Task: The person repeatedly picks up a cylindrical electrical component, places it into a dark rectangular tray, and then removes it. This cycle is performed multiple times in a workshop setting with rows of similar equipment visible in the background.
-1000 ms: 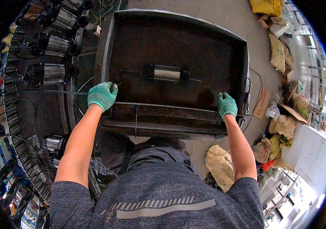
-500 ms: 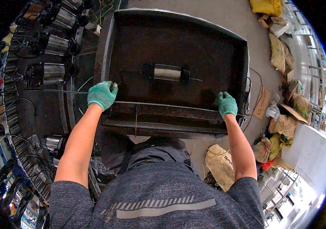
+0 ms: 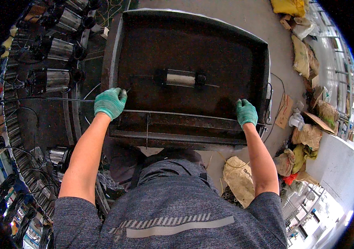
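Hardly anything has moved since the earlier frame: both gloved hands keep their places, and only the whole view has slipped very slightly. The left hand [image 3: 110,102], in a green glove, is half curled at the near left corner of a dark metal tub [image 3: 185,45], its thumb and fingertips bent toward the inside. A black cable [image 3: 48,99] runs in from the left and reaches this glove; whether the fingers pinch it, I cannot tell. The right hand [image 3: 246,112], gloved the same way, is loosely curled at the near right part of the tub, fingertips pointing away from the body. Its palm is hidden, so I cannot tell whether it holds anything.

Between the hands and farther from the body, a shiny cylinder [image 3: 180,78] with black ends lies on its side inside the tub, apart from both gloves. A thin rod [image 3: 212,85] sticks out of its right end. Across the near ledge of the tub stands a narrow bar [image 3: 147,128].

To the left, more shiny cylinders with black ends [image 3: 57,80] lie in a row. To the right, a flat piece of cardboard [image 3: 284,113] and a yellow bag [image 3: 289,7] rest on the floor; a beige sack [image 3: 238,176] lies nearer, beside the right forearm.
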Action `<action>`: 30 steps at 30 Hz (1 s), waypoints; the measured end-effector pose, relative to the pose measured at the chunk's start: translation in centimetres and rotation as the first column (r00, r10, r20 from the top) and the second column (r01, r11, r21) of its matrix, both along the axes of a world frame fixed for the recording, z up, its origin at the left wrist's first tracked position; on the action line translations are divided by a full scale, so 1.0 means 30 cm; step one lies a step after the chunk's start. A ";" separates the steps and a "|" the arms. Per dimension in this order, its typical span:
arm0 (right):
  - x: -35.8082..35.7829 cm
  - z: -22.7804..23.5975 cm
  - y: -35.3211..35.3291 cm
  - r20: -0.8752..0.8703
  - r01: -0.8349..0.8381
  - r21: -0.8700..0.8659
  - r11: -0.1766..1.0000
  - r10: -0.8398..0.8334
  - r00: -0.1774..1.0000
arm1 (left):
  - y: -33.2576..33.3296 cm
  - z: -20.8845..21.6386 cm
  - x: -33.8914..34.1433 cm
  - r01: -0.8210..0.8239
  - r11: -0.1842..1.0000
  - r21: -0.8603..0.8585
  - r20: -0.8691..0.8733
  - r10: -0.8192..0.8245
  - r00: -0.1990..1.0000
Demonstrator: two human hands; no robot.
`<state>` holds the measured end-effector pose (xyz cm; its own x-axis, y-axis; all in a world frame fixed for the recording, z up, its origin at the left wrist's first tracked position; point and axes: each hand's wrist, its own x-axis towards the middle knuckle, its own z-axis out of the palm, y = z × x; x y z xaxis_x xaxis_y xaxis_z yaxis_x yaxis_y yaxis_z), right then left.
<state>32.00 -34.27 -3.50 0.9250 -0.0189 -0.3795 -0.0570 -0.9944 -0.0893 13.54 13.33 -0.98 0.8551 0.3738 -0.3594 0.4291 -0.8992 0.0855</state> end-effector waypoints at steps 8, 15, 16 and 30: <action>0.008 -0.018 -0.015 -0.029 0.000 -0.026 1.000 -0.001 1.000 | 0.003 -0.009 -0.004 0.006 1.000 0.008 0.012 -0.006 1.000; 0.003 -0.006 -0.006 -0.024 0.003 -0.024 1.000 -0.003 1.000 | 0.004 -0.005 -0.002 0.000 1.000 -0.004 -0.010 0.000 1.000; 0.002 -0.002 -0.003 -0.020 0.002 -0.024 1.000 -0.002 1.000 | 0.004 -0.007 -0.003 0.001 1.000 -0.004 -0.008 -0.001 1.000; 0.006 0.015 0.008 -0.049 0.016 -0.021 1.000 -0.017 0.999 | 0.007 -0.018 -0.008 0.016 1.000 0.007 0.036 -0.016 0.999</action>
<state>32.18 -34.03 -3.06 0.9047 -0.0422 -0.4239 -0.0769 -0.9949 -0.0651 13.30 13.54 -1.51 0.8734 0.3620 -0.3257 0.4112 -0.9066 0.0950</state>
